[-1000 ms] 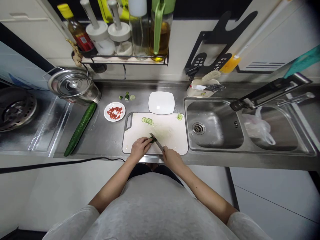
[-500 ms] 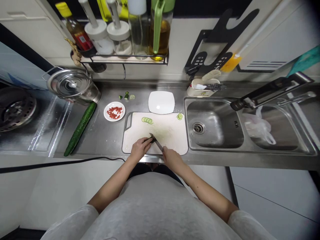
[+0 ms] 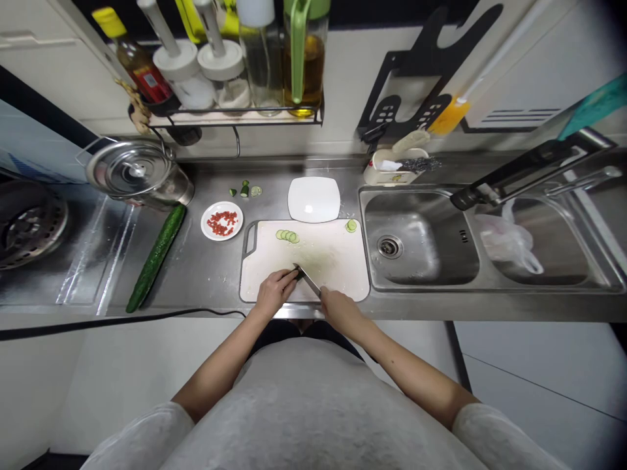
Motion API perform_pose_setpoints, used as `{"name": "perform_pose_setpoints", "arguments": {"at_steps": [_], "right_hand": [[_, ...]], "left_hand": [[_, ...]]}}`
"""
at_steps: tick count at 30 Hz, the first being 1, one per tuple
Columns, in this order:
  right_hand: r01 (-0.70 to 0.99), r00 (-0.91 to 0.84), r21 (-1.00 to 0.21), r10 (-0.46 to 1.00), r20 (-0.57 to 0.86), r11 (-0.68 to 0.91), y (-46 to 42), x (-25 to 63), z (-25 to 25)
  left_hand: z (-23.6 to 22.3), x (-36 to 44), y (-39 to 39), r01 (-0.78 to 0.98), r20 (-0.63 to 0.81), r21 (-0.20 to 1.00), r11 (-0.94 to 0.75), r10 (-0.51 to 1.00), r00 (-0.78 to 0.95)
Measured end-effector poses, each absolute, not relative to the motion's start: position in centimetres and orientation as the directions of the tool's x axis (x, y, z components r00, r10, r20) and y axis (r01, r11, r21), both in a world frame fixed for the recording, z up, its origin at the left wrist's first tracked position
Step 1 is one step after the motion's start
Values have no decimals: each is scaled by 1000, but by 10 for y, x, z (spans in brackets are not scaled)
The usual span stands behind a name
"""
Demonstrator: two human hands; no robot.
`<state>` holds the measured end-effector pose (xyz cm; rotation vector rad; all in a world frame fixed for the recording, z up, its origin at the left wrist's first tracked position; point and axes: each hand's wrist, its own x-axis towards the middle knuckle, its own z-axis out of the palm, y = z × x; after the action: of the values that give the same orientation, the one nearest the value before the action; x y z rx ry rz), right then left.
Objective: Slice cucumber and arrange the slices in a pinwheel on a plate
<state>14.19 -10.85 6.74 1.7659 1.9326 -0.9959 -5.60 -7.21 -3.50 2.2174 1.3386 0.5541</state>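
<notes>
On the white cutting board [image 3: 264,271], my left hand [image 3: 274,290] has its fingers closed on a small dark green piece of cucumber [image 3: 298,274], mostly covered by the fingertips. The handle of a kitchen knife [image 3: 310,282] is gripped in my right hand [image 3: 340,312]. Its blade slants up and left, with the tip touching or right beside that piece. Farther back on the board lies a row of overlapping cucumber slices [image 3: 287,236]. A few more slices [image 3: 351,225] are stacked in the far right corner.
Behind the board is a white square plate [image 3: 313,199]. To the left are a round plate [image 3: 206,225] of chopped red bits, cucumber ends [image 3: 243,191], a whole cucumber [image 3: 157,258] and a lidded steel pot [image 3: 140,173]. A double sink [image 3: 416,287] adjoins on the right.
The camera view has shifted slightly. Both hands, the knife and the cucumber piece stay in nearly the same place on the board.
</notes>
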Motion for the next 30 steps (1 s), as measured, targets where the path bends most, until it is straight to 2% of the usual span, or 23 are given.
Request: {"name": "perform_pose_setpoints", "arguments": {"at_steps": [30], "right_hand": [[964,-166,-265,715,-679,-29,-110,135,54]], "left_hand": [[-34,-55,-70,697,85,600,-392,898,432]]}}
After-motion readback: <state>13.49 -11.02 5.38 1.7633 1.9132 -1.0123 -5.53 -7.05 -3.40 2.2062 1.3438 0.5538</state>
